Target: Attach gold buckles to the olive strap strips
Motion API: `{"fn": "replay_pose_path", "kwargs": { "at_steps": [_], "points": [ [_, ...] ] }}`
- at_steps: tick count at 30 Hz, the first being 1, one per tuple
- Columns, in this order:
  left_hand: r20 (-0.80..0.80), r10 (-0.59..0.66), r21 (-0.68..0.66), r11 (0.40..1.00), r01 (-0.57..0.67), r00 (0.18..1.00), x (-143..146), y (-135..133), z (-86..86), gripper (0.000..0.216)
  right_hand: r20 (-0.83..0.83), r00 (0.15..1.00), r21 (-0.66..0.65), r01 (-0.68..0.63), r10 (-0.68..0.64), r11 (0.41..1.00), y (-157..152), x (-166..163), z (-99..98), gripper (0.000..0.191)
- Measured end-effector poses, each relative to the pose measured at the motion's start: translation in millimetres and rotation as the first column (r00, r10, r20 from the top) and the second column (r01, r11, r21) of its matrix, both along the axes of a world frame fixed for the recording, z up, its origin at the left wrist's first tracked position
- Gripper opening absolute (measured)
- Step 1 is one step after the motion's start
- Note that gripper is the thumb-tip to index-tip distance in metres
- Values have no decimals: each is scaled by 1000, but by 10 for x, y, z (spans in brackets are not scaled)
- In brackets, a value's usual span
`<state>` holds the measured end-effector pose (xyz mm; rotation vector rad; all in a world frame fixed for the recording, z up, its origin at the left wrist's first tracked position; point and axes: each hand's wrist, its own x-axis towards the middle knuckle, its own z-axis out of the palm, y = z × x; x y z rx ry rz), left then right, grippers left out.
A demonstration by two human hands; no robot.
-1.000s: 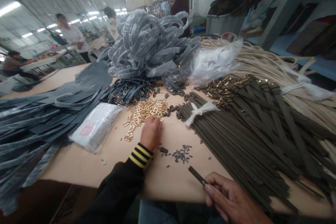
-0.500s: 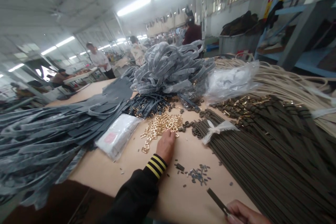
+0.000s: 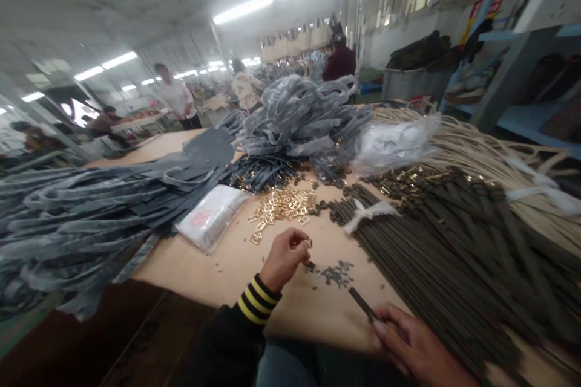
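My left hand (image 3: pixel 287 255), in a black sleeve with yellow stripes, pinches a small gold buckle (image 3: pixel 309 243) above the table. Just behind it lies a pile of gold rectangular buckles (image 3: pixel 285 205). My right hand (image 3: pixel 402 335) grips a dark olive strap (image 3: pixel 362 303), whose flat end points up and left toward the table's middle. Between both hands small dark pieces (image 3: pixel 336 274) are scattered on the tan tabletop (image 3: pixel 254 275). A bundle of olive straps (image 3: pixel 408 266), tied with a white band (image 3: pixel 370 214), lies beside my right hand.
Grey-blue straps (image 3: pixel 91 217) cover the left side, next to a white plastic packet (image 3: pixel 211 217). Wrapped grey straps (image 3: pixel 299 112) are heaped at the back, near a clear plastic bag (image 3: pixel 394 142). Cream cords (image 3: pixel 481 160) lie at the far right. Several people are in the background.
My left hand has come back from the buckle pile toward me, with a gold buckle in its fingers. My right hand and the strap have moved up and left, further into view.
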<state>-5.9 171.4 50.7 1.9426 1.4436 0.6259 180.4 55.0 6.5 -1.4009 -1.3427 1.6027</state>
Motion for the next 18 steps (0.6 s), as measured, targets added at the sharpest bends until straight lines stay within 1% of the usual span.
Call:
{"fn": "replay_pose_path", "kwargs": {
  "at_steps": [1,2,3,4,5,7,9,11,14,18],
  "points": [
    [265,14,-211,976,44,964,20,-159,10,8,32,999,50,-11,9,999,-23,7,66,41],
    [457,91,-373,922,98,885,42,-318,18,11,69,997,101,-26,19,995,-42,12,119,36],
    [568,184,-486,862,146,803,63,-469,23,15,92,996,136,-25,13,990,-60,15,159,34],
    [620,268,-572,798,191,737,82,-606,26,18,105,994,156,-26,9,987,-78,15,185,32],
    [636,334,-630,746,218,696,99,-725,24,21,98,995,156,-25,10,987,-98,12,199,31],
    [628,405,-697,672,249,665,128,-902,10,23,62,998,130,-3,-5,992,-144,-2,206,30],
    [618,433,-725,636,263,657,148,-1010,-15,24,18,1000,96,16,-18,995,-192,-29,201,32],
    [614,440,-736,619,274,655,161,-1071,-44,23,-24,1000,73,20,-19,997,-233,-65,197,32],
    [624,435,-735,609,298,649,170,-1128,-89,22,-63,998,46,7,-4,999,-276,-111,197,28],
    [623,471,-743,608,282,625,178,-1196,-151,22,-39,999,28,-2,3,1000,-313,-125,215,30]
  ]
}}
